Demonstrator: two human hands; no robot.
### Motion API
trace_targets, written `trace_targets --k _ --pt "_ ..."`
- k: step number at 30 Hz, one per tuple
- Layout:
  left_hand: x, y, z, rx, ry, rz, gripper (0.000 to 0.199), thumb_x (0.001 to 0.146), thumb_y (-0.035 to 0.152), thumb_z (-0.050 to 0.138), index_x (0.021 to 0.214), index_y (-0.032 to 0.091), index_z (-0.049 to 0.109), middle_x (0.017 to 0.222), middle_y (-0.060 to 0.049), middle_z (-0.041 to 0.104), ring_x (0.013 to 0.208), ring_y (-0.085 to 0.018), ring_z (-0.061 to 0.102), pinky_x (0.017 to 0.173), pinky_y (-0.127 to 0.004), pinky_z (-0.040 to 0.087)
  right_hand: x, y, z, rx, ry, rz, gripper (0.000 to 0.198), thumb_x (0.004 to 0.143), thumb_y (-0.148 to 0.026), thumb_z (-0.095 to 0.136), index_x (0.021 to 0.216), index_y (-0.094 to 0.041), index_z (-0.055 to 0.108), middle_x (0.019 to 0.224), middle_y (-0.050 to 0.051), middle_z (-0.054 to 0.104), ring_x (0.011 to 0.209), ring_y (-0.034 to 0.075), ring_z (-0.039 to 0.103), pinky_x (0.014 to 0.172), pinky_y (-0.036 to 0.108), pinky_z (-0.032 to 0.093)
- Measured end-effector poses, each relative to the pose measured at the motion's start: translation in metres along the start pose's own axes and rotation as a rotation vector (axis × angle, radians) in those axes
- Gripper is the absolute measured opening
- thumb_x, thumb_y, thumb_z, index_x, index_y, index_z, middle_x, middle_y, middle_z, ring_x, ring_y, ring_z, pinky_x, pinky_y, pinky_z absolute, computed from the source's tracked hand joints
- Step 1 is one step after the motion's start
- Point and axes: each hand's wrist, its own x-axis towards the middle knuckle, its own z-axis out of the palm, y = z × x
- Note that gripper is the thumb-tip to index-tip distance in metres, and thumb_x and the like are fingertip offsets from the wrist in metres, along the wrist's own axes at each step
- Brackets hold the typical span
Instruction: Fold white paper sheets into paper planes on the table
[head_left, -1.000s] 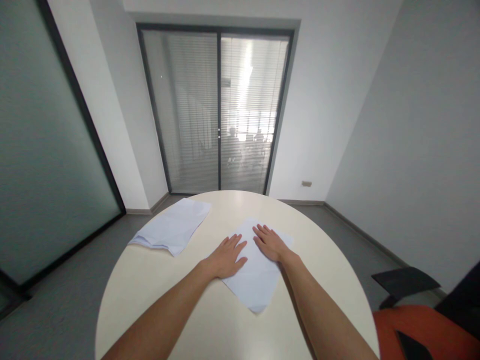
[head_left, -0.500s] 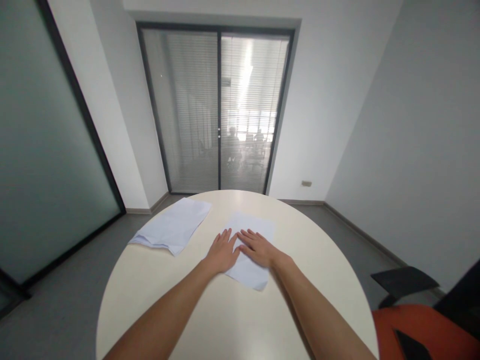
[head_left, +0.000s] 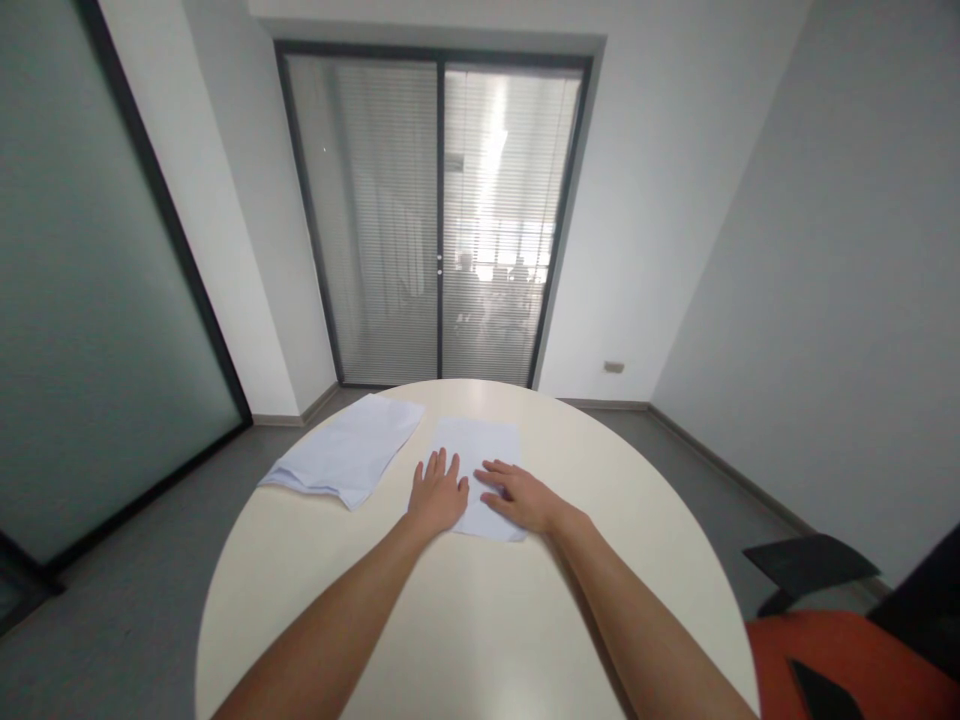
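Note:
A white sheet of paper point(head_left: 480, 440) lies flat on the pale round table point(head_left: 465, 630), its sides fairly square to me. My left hand point(head_left: 439, 495) rests palm down on the sheet's left side, fingers spread. On the right side, my right hand point(head_left: 521, 495) touches the paper with its fingers stretched out and the thumb apart. Neither hand grips anything. Part of the sheet is hidden under both hands.
Left of the sheet, a stack of white papers point(head_left: 352, 445) lies near the table's far left edge. An orange and black chair point(head_left: 825, 655) stands at the right. Beyond the table is a glass door with blinds point(head_left: 390, 220).
The sheet has turned straighter and shifted left and away from me. My left hand has moved slightly left, opening a gap between the hands; the right has barely moved.

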Motion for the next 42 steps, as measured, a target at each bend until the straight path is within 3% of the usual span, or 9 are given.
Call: trace_targets --k 5,12,16,19,24,28,31,35,42 --pt "0.0 -0.006 -0.01 -0.006 -0.099 0.018 0.06 0.099 0.042 0.032 0.152 0.014 0.034 0.16 -0.019 0.024 0.148 -0.034 0.022 0.117 -0.055 0.019 -0.003 0.004 -0.002 0.002 -0.11 0.099 0.064 0.097 -0.062 0.037 0.151 -0.026 0.04 0.161 0.01 0.025 0.149 0.033 0.021 0.119 0.054 0.016" --pt "0.001 -0.029 -0.025 -0.075 -0.25 0.237 0.062 0.1 0.051 0.027 0.154 0.021 0.029 0.163 -0.012 0.016 0.151 -0.032 0.012 0.12 -0.054 0.013 -0.01 0.016 -0.01 0.04 -0.137 0.192 0.066 0.095 -0.067 0.035 0.151 -0.032 0.037 0.163 0.008 0.021 0.15 0.034 0.014 0.117 0.063 0.006" --pt "0.003 -0.034 -0.024 -0.065 -0.238 0.267 0.062 0.1 0.05 0.027 0.154 0.019 0.031 0.162 -0.013 0.02 0.151 -0.031 0.014 0.12 -0.054 0.01 -0.016 0.027 -0.015 0.038 -0.097 0.259 0.067 0.094 -0.068 0.038 0.149 -0.03 0.042 0.162 0.011 0.023 0.15 0.035 0.015 0.115 0.066 0.007" --pt "0.003 -0.033 -0.022 -0.06 -0.221 0.279 0.061 0.101 0.049 0.028 0.153 0.018 0.034 0.162 -0.014 0.022 0.15 -0.032 0.016 0.12 -0.054 0.01 -0.017 0.031 -0.017 0.002 -0.038 0.259 0.061 0.093 -0.063 0.046 0.142 -0.028 0.053 0.158 0.013 0.034 0.147 0.037 0.023 0.114 0.068 0.009" --pt "0.003 -0.034 -0.018 -0.085 -0.187 0.281 0.059 0.1 0.048 0.031 0.15 0.017 0.037 0.161 -0.015 0.024 0.149 -0.034 0.018 0.119 -0.055 0.013 -0.009 0.015 -0.018 0.04 0.042 0.056 0.048 0.091 -0.054 0.055 0.125 -0.022 0.069 0.138 0.013 0.059 0.132 0.028 0.049 0.115 0.046 0.031" --pt "0.006 -0.036 -0.016 -0.137 -0.118 0.306 0.054 0.099 0.044 0.039 0.146 0.018 0.044 0.159 -0.015 0.03 0.148 -0.033 0.024 0.119 -0.055 0.016 -0.005 -0.003 -0.014 0.081 -0.024 0.029 0.078 0.072 -0.069 0.07 0.132 -0.019 0.064 0.144 0.016 0.053 0.134 0.031 0.047 0.114 0.043 0.034" --pt "0.008 -0.037 -0.016 -0.236 -0.04 0.401 0.043 0.097 0.034 0.045 0.136 0.019 0.054 0.151 -0.012 0.045 0.141 -0.027 0.039 0.119 -0.049 0.024 -0.006 -0.008 -0.012 0.081 -0.061 0.068 0.089 0.065 -0.073 0.072 0.136 -0.02 0.06 0.149 0.016 0.048 0.137 0.033 0.043 0.116 0.046 0.031" --pt "0.006 -0.034 -0.025 -0.371 -0.037 0.481 0.034 0.096 0.034 0.049 0.123 0.019 0.063 0.134 -0.01 0.062 0.129 -0.023 0.052 0.112 -0.039 0.037 -0.007 -0.005 -0.012 0.098 -0.065 0.081 0.087 0.067 -0.073 0.071 0.136 -0.022 0.06 0.149 0.014 0.047 0.137 0.033 0.043 0.116 0.046 0.031" --pt "-0.005 -0.031 -0.054 -0.356 -0.212 0.496 0.048 0.088 0.054 0.059 0.124 0.024 0.064 0.147 -0.01 0.051 0.14 -0.031 0.04 0.117 -0.047 0.027 -0.011 0.004 -0.015 0.201 -0.038 0.124 0.071 0.078 -0.07 0.062 0.13 -0.022 0.065 0.149 0.012 0.049 0.138 0.032 0.043 0.117 0.047 0.03"
